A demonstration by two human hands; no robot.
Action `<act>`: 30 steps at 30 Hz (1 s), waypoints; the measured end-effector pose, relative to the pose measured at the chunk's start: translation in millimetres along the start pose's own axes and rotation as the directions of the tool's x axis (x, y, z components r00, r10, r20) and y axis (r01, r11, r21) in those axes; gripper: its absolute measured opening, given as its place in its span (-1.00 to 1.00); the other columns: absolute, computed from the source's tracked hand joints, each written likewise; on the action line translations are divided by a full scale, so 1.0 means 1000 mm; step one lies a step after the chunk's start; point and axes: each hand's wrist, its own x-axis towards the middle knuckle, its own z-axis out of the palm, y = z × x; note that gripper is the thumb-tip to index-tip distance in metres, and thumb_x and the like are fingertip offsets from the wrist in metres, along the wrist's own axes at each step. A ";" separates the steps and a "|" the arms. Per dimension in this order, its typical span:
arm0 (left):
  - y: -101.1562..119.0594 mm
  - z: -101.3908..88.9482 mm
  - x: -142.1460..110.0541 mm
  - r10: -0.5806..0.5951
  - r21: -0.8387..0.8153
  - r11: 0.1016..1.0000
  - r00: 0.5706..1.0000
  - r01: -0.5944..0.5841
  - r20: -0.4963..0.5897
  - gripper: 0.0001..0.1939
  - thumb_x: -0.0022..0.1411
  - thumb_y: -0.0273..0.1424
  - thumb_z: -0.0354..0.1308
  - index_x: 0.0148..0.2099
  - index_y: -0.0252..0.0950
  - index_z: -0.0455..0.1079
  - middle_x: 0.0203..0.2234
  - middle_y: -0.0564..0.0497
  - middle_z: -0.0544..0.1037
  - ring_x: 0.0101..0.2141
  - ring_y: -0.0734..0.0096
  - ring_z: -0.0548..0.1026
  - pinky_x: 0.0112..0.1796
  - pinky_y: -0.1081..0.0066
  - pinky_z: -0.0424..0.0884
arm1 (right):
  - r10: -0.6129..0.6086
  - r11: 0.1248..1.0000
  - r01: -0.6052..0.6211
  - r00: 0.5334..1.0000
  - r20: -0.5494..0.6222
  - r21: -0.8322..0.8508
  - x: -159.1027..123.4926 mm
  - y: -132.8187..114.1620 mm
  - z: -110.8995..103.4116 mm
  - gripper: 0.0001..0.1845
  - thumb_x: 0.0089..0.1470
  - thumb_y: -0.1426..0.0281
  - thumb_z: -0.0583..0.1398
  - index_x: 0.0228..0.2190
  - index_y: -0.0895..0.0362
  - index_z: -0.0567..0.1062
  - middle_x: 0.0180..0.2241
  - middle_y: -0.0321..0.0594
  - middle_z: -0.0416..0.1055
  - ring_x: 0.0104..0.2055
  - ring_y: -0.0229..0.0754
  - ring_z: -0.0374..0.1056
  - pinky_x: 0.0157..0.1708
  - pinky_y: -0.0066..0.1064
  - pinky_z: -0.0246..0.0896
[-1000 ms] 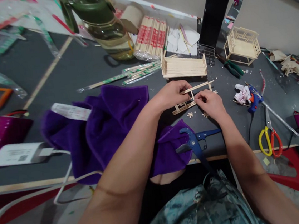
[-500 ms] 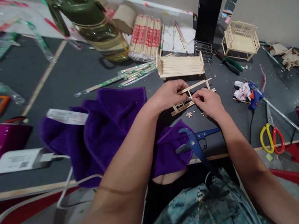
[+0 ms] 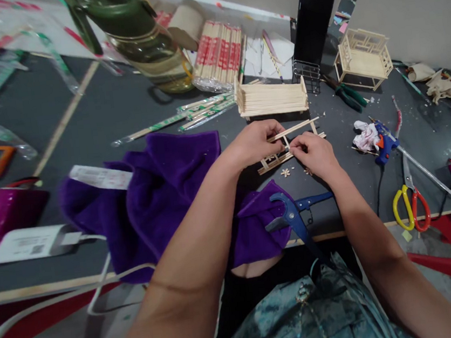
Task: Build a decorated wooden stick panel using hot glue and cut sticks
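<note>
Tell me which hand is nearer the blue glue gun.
Right. The right hand is at the wooden frame, left of the blue glue gun; the left hand is farther left.

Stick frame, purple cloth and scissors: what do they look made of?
Stick frame: likely wood or bamboo; pale, matte, seemingly unpainted sticks. Purple cloth: probably towelling or microfibre; soft folds, little shine. Scissors: seemingly metal blades, grey; handles probably plastic, smoothly coloured.
</note>
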 end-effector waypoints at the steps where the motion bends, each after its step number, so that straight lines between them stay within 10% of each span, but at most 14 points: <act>1: 0.000 0.000 0.000 0.002 0.001 1.000 1.000 -0.002 -0.001 -0.76 0.01 -0.42 0.22 -0.20 -0.30 0.46 -0.50 0.06 0.53 -0.46 0.42 0.44 -0.43 0.45 0.25 | 0.000 1.000 0.000 1.000 0.002 0.001 0.000 0.000 0.000 -0.90 0.27 0.43 0.28 -0.28 0.03 0.63 -0.24 -0.26 0.54 -0.16 -0.15 0.42 -0.17 -0.33 0.21; 30: 0.003 -0.002 -0.002 -0.039 -0.152 0.987 0.997 0.048 0.064 -0.76 -0.02 -0.48 0.25 -0.23 -0.28 0.42 -0.51 0.12 0.51 -0.48 0.50 0.43 -0.41 0.49 0.30 | 0.003 1.000 -0.003 1.000 0.013 0.004 -0.001 -0.002 -0.001 -0.90 0.27 0.42 0.28 -0.28 0.04 0.63 -0.25 -0.27 0.53 -0.15 -0.14 0.44 -0.16 -0.33 0.20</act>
